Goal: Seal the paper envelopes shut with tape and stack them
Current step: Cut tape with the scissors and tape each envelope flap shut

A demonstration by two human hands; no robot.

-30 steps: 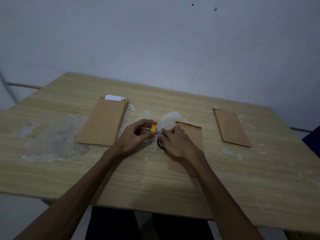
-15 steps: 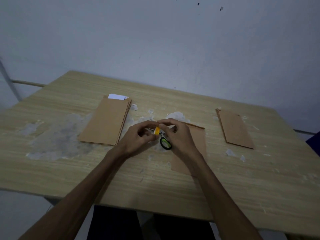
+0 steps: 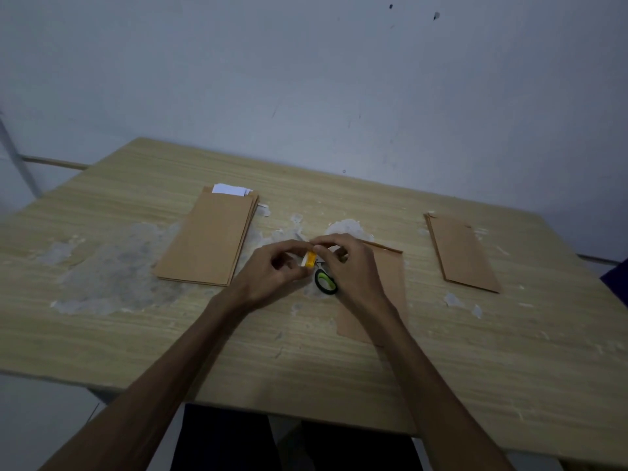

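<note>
Wood-grain laminate table [image 3: 136,334], pale and blotched with whitish residue, is filling most of my remote head view. I am seeing a stack of brown paper envelopes [image 3: 207,239] lying left of centre, with white paper [image 3: 231,189] protruding at its far end. A single brown envelope [image 3: 384,287] is lying under the right forearm. Another flat brown envelope [image 3: 462,253] is resting well apart at the right. The left hand [image 3: 272,277] is pinching a small yellow-orange tape roll [image 3: 310,259] between thumb and fingers. The right hand [image 3: 353,266] is curling onto the same roll. A black-and-green scissor handle [image 3: 325,282] is showing just beneath both hands.
</note>
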